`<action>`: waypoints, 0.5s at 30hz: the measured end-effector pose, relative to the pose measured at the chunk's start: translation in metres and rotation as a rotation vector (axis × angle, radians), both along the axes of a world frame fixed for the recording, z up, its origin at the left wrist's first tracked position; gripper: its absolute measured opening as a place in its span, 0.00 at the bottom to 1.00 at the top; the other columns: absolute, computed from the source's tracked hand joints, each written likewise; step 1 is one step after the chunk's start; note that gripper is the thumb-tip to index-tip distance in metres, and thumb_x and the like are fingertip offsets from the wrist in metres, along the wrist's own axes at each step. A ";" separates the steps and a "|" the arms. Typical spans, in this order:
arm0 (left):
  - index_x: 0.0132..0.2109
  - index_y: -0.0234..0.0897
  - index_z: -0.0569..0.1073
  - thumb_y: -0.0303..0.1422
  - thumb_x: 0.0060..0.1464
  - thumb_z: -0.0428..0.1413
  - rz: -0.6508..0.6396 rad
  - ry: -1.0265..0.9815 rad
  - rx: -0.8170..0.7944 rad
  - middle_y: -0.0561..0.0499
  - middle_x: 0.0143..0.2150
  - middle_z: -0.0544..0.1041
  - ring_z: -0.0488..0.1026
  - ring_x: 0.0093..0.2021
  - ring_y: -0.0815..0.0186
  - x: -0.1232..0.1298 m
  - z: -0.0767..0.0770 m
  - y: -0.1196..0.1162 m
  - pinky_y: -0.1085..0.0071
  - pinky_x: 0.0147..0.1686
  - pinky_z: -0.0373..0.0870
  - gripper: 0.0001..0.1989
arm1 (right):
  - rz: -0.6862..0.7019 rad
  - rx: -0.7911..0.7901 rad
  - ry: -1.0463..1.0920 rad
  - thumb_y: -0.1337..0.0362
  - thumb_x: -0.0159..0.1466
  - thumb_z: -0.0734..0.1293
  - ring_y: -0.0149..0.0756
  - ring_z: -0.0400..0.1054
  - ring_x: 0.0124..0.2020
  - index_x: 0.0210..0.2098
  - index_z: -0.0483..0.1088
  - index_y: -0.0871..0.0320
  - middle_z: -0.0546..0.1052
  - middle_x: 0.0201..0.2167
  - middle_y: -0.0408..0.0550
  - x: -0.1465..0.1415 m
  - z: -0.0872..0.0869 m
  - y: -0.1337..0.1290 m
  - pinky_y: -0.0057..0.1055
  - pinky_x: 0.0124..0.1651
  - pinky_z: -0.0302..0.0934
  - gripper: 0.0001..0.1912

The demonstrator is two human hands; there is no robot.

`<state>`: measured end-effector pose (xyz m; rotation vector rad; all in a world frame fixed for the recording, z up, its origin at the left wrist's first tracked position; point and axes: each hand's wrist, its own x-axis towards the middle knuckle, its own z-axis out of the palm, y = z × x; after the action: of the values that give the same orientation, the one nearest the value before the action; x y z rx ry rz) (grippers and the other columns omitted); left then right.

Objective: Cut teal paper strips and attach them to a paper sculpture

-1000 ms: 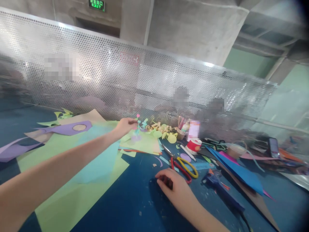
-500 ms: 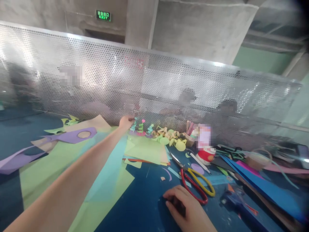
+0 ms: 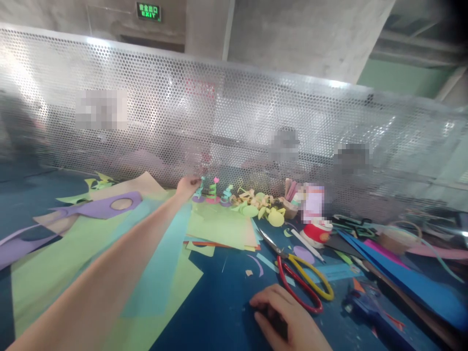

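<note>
My left hand (image 3: 187,186) is stretched far forward to the back of the table. Its fingers are pinched at the top of a small teal paper spiral (image 3: 199,191) on a purple base. Beside it stand a green paper spiral (image 3: 212,191) with a pink top and another teal paper spiral (image 3: 227,194). My right hand (image 3: 288,317) rests near the front on the blue table, loosely curled, thumb and fingertips apart, with nothing visible in it. Just beyond it lie scissors (image 3: 300,278) with one red and one yellow handle.
Green and light blue paper sheets (image 3: 161,273) spread under my left arm, with a purple cut-out sheet (image 3: 98,207) beyond. A paper stack (image 3: 219,226) lies mid-table. Yellow paper pieces (image 3: 276,217), a red-and-white tub (image 3: 317,233) and a blue glue gun (image 3: 376,312) sit rightward. A perforated metal screen (image 3: 237,117) stands behind.
The camera view has shifted slightly, so the table items on the right appear further right. My left hand stays at the teal spiral; my right hand keeps its curled pose.
</note>
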<state>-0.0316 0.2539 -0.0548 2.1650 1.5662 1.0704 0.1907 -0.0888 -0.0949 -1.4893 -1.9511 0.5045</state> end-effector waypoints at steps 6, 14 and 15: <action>0.50 0.34 0.66 0.35 0.57 0.51 0.035 0.046 0.002 0.45 0.49 0.68 0.69 0.44 0.61 -0.012 0.002 -0.004 0.60 0.41 0.69 0.15 | -0.008 0.018 0.001 0.66 0.59 0.58 0.31 0.66 0.30 0.35 0.68 0.54 0.71 0.33 0.46 0.000 0.000 -0.002 0.27 0.34 0.63 0.08; 0.50 0.35 0.66 0.35 0.57 0.51 0.107 0.237 -0.031 0.46 0.49 0.69 0.69 0.45 0.61 -0.049 -0.001 -0.029 0.61 0.42 0.69 0.15 | -0.035 0.081 -0.028 0.66 0.59 0.58 0.31 0.66 0.28 0.34 0.66 0.54 0.71 0.30 0.45 -0.005 0.002 -0.008 0.26 0.31 0.62 0.06; 0.50 0.34 0.66 0.35 0.57 0.51 0.093 0.268 -0.031 0.46 0.49 0.68 0.69 0.44 0.62 -0.053 -0.003 -0.036 0.60 0.42 0.69 0.15 | -0.045 0.087 -0.035 0.66 0.59 0.58 0.31 0.66 0.27 0.34 0.65 0.54 0.71 0.29 0.45 -0.006 0.003 -0.009 0.26 0.30 0.62 0.06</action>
<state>-0.0847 0.2183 -0.0575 2.3116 1.7994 0.8000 0.1849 -0.0977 -0.0919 -1.4935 -1.9367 0.3716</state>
